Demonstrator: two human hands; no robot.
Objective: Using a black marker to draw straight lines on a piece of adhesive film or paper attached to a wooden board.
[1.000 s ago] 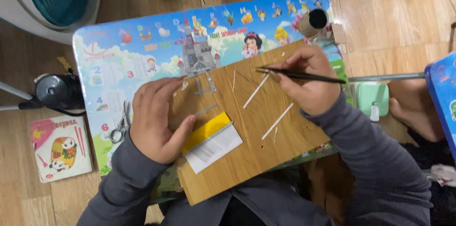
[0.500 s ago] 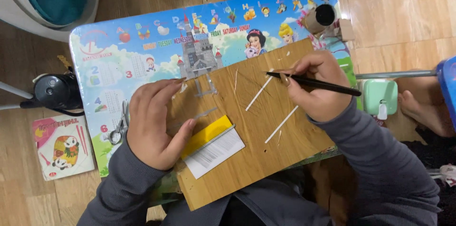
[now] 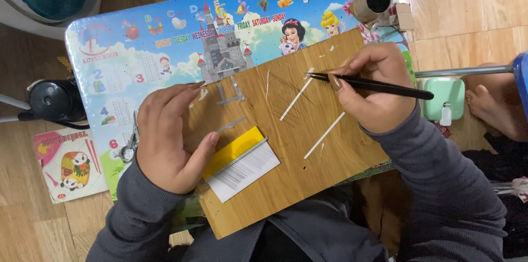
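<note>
One wooden board (image 3: pixel 291 146) lies tilted across a colourful picture-printed table (image 3: pixel 137 58), and everything else sits relative to it. On the board are two thin white strips (image 3: pixel 325 134), both slanting the same way, one near the board's middle and one (the upper) running up toward its far edge. There is one yellow card (image 3: pixel 231 152) near the board's left side, with one white slip (image 3: pixel 245 171) half under it, touching.

The right hand (image 3: pixel 374 88) rests over the board's far right corner, fingers pinched shut on one pair of slim black tweezers (image 3: pixel 374 85), the tip meeting the top end of the upper strip. The left hand (image 3: pixel 168 138) lies flat on the board's left end, fingers spread, gripping nothing, thumb beside the yellow card.

Off the board's left edge lie one pair of scissors (image 3: pixel 129 146) on the table and one small booklet (image 3: pixel 69 163) on the floor.
</note>
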